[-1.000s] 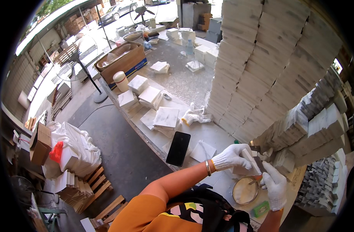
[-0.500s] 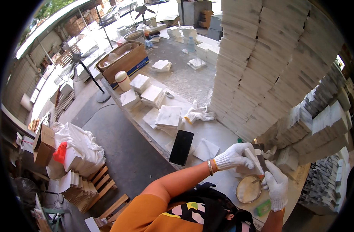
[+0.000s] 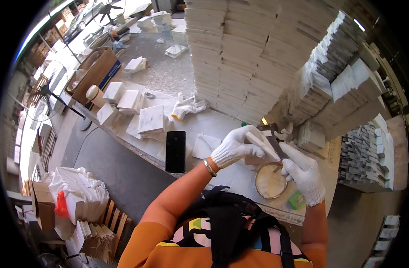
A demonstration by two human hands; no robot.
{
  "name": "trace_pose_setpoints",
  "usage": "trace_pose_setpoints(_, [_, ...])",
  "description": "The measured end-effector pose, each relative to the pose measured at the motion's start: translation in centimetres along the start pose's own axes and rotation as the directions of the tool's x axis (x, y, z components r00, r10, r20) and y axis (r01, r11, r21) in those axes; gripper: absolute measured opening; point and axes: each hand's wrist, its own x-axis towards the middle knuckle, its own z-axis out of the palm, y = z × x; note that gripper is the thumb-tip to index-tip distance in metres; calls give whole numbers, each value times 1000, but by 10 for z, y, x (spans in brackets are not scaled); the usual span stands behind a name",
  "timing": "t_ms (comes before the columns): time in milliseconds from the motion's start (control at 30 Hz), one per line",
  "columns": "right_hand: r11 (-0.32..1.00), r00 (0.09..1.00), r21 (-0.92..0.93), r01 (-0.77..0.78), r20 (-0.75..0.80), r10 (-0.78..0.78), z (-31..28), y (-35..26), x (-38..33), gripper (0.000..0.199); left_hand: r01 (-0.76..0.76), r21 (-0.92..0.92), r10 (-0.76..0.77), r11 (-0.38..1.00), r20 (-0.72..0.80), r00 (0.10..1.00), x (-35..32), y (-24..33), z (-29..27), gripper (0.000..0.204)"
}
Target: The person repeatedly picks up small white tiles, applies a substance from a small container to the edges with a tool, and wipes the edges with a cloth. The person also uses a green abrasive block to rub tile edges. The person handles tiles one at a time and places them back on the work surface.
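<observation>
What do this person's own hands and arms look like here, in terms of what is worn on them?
Both the left hand and the right hand wear white knitted work gloves with ribbed cuffs. A thin metal bracelet circles the left wrist just below the cuff. The forearms are bare; short orange sleeves cover the upper arms.

Left hand (image 3: 235, 147): covered by white knitted work glove, ribbed cuff with orange edge at wrist.
Right hand (image 3: 305, 173): same white knitted glove, cuff ending in thin orange trim.
Left wrist: metal bracelet (image 3: 208, 168) just behind glove cuff.
Forearms: bare from glove cuffs to sleeves.
Top: orange short-sleeved shirt (image 3: 144, 250), sleeve ending above elbow.
Chest: black apron or bag straps (image 3: 229, 232) over patterned front in pink, yellow, blue and white.
</observation>
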Motion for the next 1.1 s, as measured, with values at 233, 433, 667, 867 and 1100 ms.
trace_pose_setpoints(233, [999,999,-22,46,14,-46,-3,5,-3,43,28,37,-26,999,-58,998,0,7,5,41])
trace_pose_setpoints(433, [991,1000,131,6,14,-8,7,10,-3,43,29,-9,-30,1000,-61,998,0,5,6,42])
trace_pose_setpoints(667, [961,959,-63,269,-70,-273,25,14,-2,40,25,104,-15,994,-92,996,-2,10,8,38])
trace_pose_setpoints(867, [987,984,125,98,-159,-77,-2,15,-8,38,46,89,-39,995,-77,996,-2,9,7,38])
trace_pose_setpoints(1100, [984,994,167,60,-98,-44,-4,11,-2,33,34,95,-28,995,-66,997,-1,1,2,42])
